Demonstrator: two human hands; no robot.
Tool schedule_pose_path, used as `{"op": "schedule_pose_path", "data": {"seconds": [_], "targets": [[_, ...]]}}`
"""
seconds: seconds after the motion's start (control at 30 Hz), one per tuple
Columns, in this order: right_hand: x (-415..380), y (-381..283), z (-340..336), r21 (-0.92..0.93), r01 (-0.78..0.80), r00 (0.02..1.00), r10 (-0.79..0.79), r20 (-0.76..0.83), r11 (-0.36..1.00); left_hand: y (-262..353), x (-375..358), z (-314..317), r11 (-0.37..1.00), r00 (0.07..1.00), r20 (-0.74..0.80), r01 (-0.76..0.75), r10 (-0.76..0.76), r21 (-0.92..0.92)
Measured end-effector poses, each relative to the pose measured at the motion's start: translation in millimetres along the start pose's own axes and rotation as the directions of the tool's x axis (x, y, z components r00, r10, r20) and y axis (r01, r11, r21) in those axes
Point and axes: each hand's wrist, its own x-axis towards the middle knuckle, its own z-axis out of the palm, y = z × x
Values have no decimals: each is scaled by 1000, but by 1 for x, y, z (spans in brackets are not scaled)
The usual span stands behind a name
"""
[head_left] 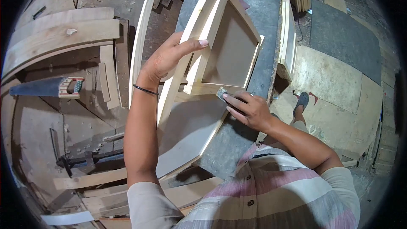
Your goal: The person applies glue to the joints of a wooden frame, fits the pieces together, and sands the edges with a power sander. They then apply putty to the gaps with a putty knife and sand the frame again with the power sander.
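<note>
A pale wooden frame [195,70] with a grey-brown panel [232,42] set inside stands tilted on the dark work surface. My left hand [171,55] is closed around its long left rail, thumb lying over the top. Between the fingers of my right hand [251,110] is a small folded piece of sandpaper [221,93], right at the frame's lower crosspiece. Below that crosspiece, a second grey panel [190,123] with a pale wooden edge reaches toward my body.
On the left, a handsaw [46,88] lies near curved wooden boards [68,32]. A clamp [91,157] rests lower down, beside more wood strips [97,180]. Another pale frame piece [287,38] leans at the right edge of the dark bench top [265,12]. Flat sheets [328,80] cover the floor.
</note>
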Motion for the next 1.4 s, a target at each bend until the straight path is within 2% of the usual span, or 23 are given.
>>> {"op": "schedule_pose_path", "data": {"seconds": [0.13, 0.2, 0.33, 0.43, 0.47, 0.5, 0.57, 0.6, 0.63, 0.67, 0.7, 0.77, 0.8, 0.83, 0.87, 0.93, 1.0, 1.07, 1.2, 1.3, 1.4], "targets": [[-6, 11, 4, -36, 20, 997, -17, 77, 999, -10, 5, -6, 996, 997, -12, -73, 74, 43], [-23, 18, 0, -48, -33, 983, 41, 180, 998, -9, 5, -4, 992, 994, -22, -108, 109, 62], [-53, 17, -17, -46, -82, 959, 91, 268, 996, -6, 3, -4, 997, 998, 2, -65, 65, 32], [-66, 17, -29, -40, -212, 921, 213, 327, 977, -9, 5, -5, 993, 995, 11, -96, 96, 62], [-69, 17, -34, -48, -171, 922, 177, 345, 984, -11, 6, -6, 990, 993, 25, -118, 116, 77], [-70, 20, -37, -52, -189, 919, 196, 343, 981, -19, 11, -8, 982, 988, 27, -151, 149, 110], [-64, 23, -47, -47, -179, 916, 184, 357, 983, -17, 13, -11, 959, 993, 6, -113, 115, 260], [-58, 20, -52, -25, -188, 916, 184, 356, 982, -16, 11, -9, 960, 989, -24, -137, 147, 245], [-55, 18, -56, -15, -194, 915, 186, 359, 981, -3, -1, -10, 929, 989, -20, -131, 147, 345], [-52, 17, -58, -2, -198, 912, 185, 366, 980, -6, -3, -9, 918, 972, 19, -226, 233, 326], [-47, 14, -62, 20, -200, 914, 179, 365, 980, -11, -3, -5, 830, 933, -87, -263, 348, 492], [-40, 16, -61, 84, -165, 922, 123, 366, 983, 3, -27, 16, 749, 932, -279, 12, 232, 663], [-40, 19, -61, 118, -142, 928, 91, 361, 983, -13, -32, 26, 759, 828, -374, -91, 417, 644], [-38, 21, -58, 153, -130, 926, 65, 372, 980, -12, -48, 40, 737, 799, -445, 4, 404, 676], [-39, 22, -58, 183, -127, 925, 50, 375, 975, -15, -73, 52, 654, 769, -416, -5, 485, 756], [-42, 31, -54, 218, -115, 920, 21, 392, 969, -41, -97, 84, 569, 615, -507, 113, 604, 815], [-39, 33, -55, 191, -197, 880, 87, 468, 962, -64, -122, 106, 567, 581, -571, 216, 580, 795], [-36, 34, -49, 197, -174, 876, 60, 479, 965, -85, -154, 121, 652, 529, -654, 229, 540, 723], [-17, 31, -38, 183, -86, 849, -25, 528, 979, -125, -206, 136, 728, 457, -772, 320, 442, 606], [-2, 26, -32, 128, -21, 810, -58, 584, 992, -150, -236, 147, 776, 342, -872, 414, 351, 475], [0, 33, -21, 169, -19, 808, -84, 584, 985, -162, -269, 152, 811, 310, -918, 451, 249, 372]]}}
